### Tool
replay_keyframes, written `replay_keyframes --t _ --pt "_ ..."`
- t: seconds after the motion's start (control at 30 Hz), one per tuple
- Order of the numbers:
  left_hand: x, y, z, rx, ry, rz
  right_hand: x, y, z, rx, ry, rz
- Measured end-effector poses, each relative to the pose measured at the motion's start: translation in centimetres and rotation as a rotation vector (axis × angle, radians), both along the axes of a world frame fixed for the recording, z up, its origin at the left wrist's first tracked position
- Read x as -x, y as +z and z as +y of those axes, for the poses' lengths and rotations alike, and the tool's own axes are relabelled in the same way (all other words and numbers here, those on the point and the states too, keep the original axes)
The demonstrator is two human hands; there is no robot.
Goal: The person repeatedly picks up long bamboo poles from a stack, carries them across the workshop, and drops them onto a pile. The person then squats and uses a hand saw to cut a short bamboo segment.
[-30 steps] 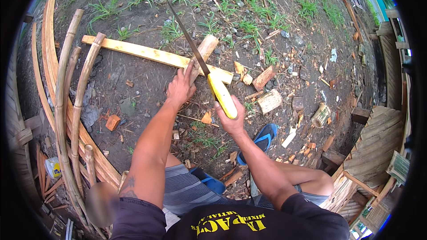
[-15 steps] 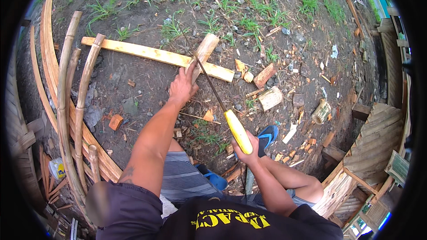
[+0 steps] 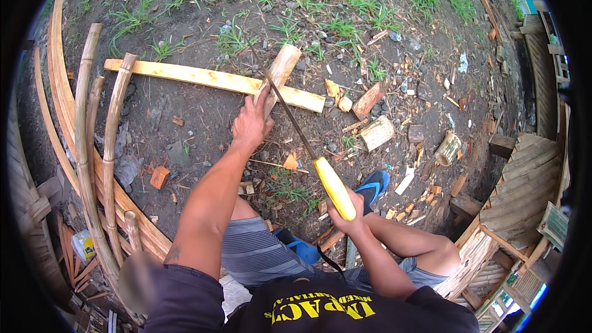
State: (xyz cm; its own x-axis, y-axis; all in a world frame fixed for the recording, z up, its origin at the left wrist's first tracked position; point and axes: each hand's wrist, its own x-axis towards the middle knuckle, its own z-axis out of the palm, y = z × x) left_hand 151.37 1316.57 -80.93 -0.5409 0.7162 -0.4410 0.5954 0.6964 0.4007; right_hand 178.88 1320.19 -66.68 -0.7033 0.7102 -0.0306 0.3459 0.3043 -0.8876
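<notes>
My right hand [image 3: 346, 214] is wrapped round the yellow handle of a hand saw [image 3: 298, 128]. Its narrow dark blade, seen nearly edge-on, crosses a short bamboo piece [image 3: 285, 66]. My left hand [image 3: 251, 122] grips that bamboo just on my side of the blade, fingers and thumb around it. The bamboo lies slantwise over a flat pale wooden strip [image 3: 206, 78] on the ground. The saw's teeth cannot be made out, and my left palm hides the near end of the bamboo.
Long bamboo poles [image 3: 111, 142] and curved wooden strips [image 3: 61, 68] lie at left. Cut bamboo pieces [image 3: 377, 133], a wood block [image 3: 368, 100] and chips scatter to the right. Grass tufts [image 3: 234, 40] grow ahead. A woven bamboo panel [image 3: 517, 182] stands at far right.
My right hand has drawn the saw slightly back toward my body and to the right. My left hand keeps its grip on the bamboo, and the view has shifted a little.
</notes>
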Motion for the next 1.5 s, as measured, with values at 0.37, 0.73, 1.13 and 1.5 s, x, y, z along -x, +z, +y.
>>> replay_keyframes --t 0.37,0.73,1.13,1.5 --pt "0.4 -0.4 0.3 -0.065 0.068 0.103 11.3 -18.4 3.6 0.068 -0.065 0.241" --pt "0.7 -1.1 0.5 -0.009 0.197 0.001 9.3 -8.3 3.5 -0.11 0.025 0.196" --pt "0.7 -0.8 1.0 0.043 0.186 0.021 5.8 -7.9 2.0 -0.075 0.048 0.082" --pt "0.9 -0.7 1.0 0.021 0.18 0.042 -0.5 -3.7 -0.4 -0.077 0.043 -0.048"
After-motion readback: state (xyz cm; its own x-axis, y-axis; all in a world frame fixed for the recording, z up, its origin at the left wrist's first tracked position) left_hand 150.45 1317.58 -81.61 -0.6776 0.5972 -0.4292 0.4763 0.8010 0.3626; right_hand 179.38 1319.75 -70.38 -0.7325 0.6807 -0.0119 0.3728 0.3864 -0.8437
